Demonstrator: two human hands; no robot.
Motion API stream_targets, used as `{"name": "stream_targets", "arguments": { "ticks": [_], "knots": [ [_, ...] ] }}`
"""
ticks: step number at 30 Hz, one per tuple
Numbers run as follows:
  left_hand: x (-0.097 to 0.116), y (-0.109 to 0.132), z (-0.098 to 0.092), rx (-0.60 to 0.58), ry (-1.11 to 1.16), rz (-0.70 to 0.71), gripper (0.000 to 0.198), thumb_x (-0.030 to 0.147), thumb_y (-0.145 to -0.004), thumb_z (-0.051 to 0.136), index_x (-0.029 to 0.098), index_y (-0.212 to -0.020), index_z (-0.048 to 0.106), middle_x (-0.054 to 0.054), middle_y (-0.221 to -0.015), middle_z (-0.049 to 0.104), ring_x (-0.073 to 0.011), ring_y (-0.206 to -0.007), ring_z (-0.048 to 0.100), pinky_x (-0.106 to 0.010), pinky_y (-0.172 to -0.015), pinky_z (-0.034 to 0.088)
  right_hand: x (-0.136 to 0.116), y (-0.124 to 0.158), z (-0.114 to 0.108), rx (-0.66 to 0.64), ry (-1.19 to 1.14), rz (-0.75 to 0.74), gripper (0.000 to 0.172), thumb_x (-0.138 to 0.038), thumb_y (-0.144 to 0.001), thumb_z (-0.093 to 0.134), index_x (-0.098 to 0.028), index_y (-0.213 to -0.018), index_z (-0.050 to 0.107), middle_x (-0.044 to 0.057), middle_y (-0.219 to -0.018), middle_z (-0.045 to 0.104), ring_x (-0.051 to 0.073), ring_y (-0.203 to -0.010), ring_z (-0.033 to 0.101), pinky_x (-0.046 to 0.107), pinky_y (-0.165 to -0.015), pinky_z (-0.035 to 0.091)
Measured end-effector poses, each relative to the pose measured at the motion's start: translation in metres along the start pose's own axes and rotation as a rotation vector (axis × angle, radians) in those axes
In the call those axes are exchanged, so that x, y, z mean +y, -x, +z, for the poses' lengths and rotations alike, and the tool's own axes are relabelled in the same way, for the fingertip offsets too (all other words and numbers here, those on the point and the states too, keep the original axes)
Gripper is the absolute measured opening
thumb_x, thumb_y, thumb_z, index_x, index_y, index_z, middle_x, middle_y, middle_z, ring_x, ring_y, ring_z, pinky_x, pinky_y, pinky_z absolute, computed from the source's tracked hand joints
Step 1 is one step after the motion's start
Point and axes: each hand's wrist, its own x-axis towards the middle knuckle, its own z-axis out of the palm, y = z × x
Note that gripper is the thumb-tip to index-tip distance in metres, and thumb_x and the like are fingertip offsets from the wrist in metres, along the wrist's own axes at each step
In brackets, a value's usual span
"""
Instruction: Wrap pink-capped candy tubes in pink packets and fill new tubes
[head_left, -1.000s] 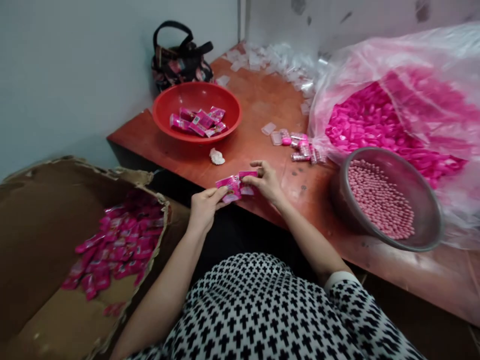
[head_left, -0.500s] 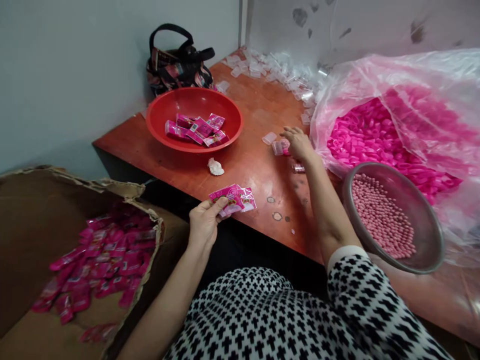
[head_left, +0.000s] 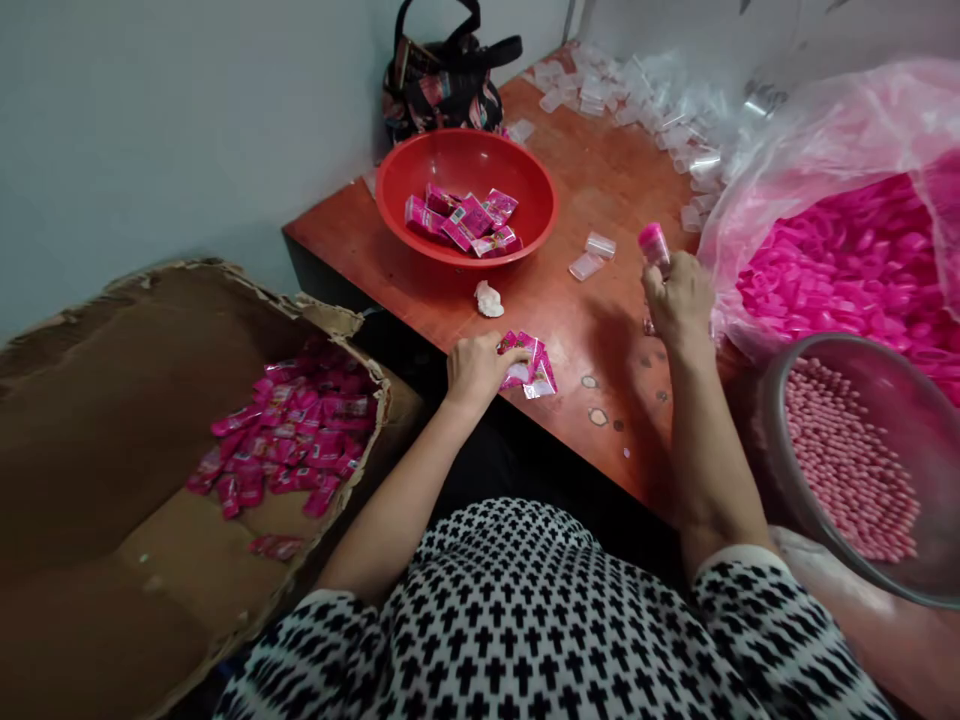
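Observation:
My left hand [head_left: 478, 375] is closed on a small fan of flat pink printed packets [head_left: 541, 372] at the table's front edge. My right hand [head_left: 684, 305] grips a small clear container with a pink cap [head_left: 655, 243], held upright and slightly tilted above the table. Part of another clear piece shows beside the right fingers, mostly hidden. Two clear plastic cases [head_left: 586, 265] lie to the left of that hand. Between the left hand and the red bowl [head_left: 551, 215] sits a crumpled white lump [head_left: 488, 299].
Filled pink packets lie in the bowl and in a cardboard box [head_left: 375, 380] at lower left. Clear cases [head_left: 600, 85] are heaped at the back. A bag of pink caps [head_left: 847, 270] and a grey bowl [head_left: 776, 450] of pink beads stand right. A handbag [head_left: 442, 90] stands behind.
My right hand has picked up the pink-capped container from the table and drawn it nearer. My left hand has brought the packets to the table edge. The view has shifted left.

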Motion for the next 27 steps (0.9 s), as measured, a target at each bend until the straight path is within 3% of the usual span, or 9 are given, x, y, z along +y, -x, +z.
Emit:
{"name": "stream_targets", "arguments": {
  "ticks": [1,4,6,7,11,17,20,22,27],
  "knots": [
    [0.0,-0.001,0.0,0.007,0.003,0.012,0.04,0.059,-0.071,0.066,0.02,-0.063,0.064,-0.01,-0.063,0.065,-0.022,-0.063,0.059,-0.03,-0.058,0.031,-0.012,0.017,0.001,-0.044,-0.279,0.028,0.033,-0.037,-0.09,0.039,-0.012,-0.1,0.059,0.016,-0.101,0.064,0.024,-0.096,0.06,0.041,-0.085,0.046],
    [-0.001,-0.004,-0.002,0.017,0.037,0.041,0.041,0.056,-0.075,0.063,0.018,-0.059,0.062,-0.008,-0.06,0.063,-0.0188,-0.062,0.056,-0.029,-0.059,0.031,-0.052,0.067,0.018,-0.426,-1.088,0.138,0.026,-0.043,-0.083,0.051,-0.018,-0.087,0.058,0.008,-0.086,0.067,0.018,-0.075,0.065,0.036,-0.073,0.054],
    [-0.002,-0.006,-0.005,0.01,0.095,0.041,0.04,0.051,-0.077,0.062,0.018,-0.055,0.059,-0.005,-0.055,0.059,-0.0167,-0.059,0.054,-0.028,-0.059,0.031,-0.072,0.09,0.036,-0.535,-1.386,0.287,0.022,-0.04,-0.076,0.06,-0.019,-0.081,0.056,0.005,-0.083,0.067,0.016,-0.072,0.066,0.035,-0.071,0.056],
    [-0.003,-0.007,-0.007,0.006,0.139,0.036,0.04,0.047,-0.078,0.062,0.017,-0.051,0.057,-0.003,-0.051,0.055,-0.0156,-0.057,0.052,-0.028,-0.058,0.031,-0.077,0.096,0.044,-0.528,-1.454,0.358,0.021,-0.038,-0.074,0.063,-0.019,-0.078,0.055,0.004,-0.082,0.067,0.015,-0.071,0.066,0.033,-0.071,0.057],
    [-0.008,-0.005,-0.015,0.001,0.473,-0.035,0.039,0.033,-0.077,0.062,0.015,-0.043,0.051,0.003,-0.043,0.042,-0.0108,-0.049,0.048,-0.024,-0.054,0.032,-0.078,0.101,0.062,-0.465,-1.497,0.467,0.021,-0.031,-0.069,0.071,-0.018,-0.076,0.056,0.002,-0.082,0.068,0.011,-0.073,0.066,0.027,-0.073,0.057],
    [-0.002,0.011,-0.024,-0.022,1.199,-0.368,0.025,0.034,-0.064,0.077,0.011,-0.064,0.066,0.0,-0.056,0.06,-0.0105,-0.049,0.057,-0.025,-0.051,0.052,-0.069,0.111,0.04,-0.416,-1.602,0.254,0.033,-0.031,-0.065,0.076,-0.023,-0.094,0.063,-0.003,-0.086,0.064,0.008,-0.067,0.061,0.021,-0.06,0.053],
    [0.005,0.021,-0.026,-0.017,1.367,-0.496,0.031,0.031,-0.055,0.084,0.011,-0.061,0.062,-0.001,-0.059,0.062,-0.0094,-0.048,0.057,-0.023,-0.047,0.053,-0.07,0.127,0.027,-0.426,-1.616,0.277,0.027,-0.046,-0.073,0.069,-0.023,-0.086,0.062,-0.002,-0.081,0.061,0.008,-0.064,0.056,0.02,-0.052,0.05],
    [0.01,0.026,-0.026,-0.017,1.458,-0.564,0.035,0.03,-0.052,0.086,0.012,-0.059,0.057,-0.001,-0.06,0.063,-0.0089,-0.049,0.058,-0.021,-0.046,0.052,-0.07,0.14,0.021,-0.428,-1.599,0.317,0.033,-0.055,-0.079,0.06,-0.022,-0.082,0.061,0.0,-0.079,0.06,0.01,-0.064,0.056,0.02,-0.05,0.049],
    [0.024,0.035,-0.018,-0.022,1.689,-0.673,0.031,0.027,-0.06,0.084,0.012,-0.068,0.059,-0.001,-0.065,0.066,-0.0098,-0.056,0.062,-0.023,-0.055,0.056,-0.071,0.177,0.009,-0.312,-1.422,0.265,0.032,-0.04,-0.075,0.07,-0.028,-0.104,0.063,0.0,-0.094,0.061,0.012,-0.08,0.06,0.023,-0.063,0.056]
  ]
}}
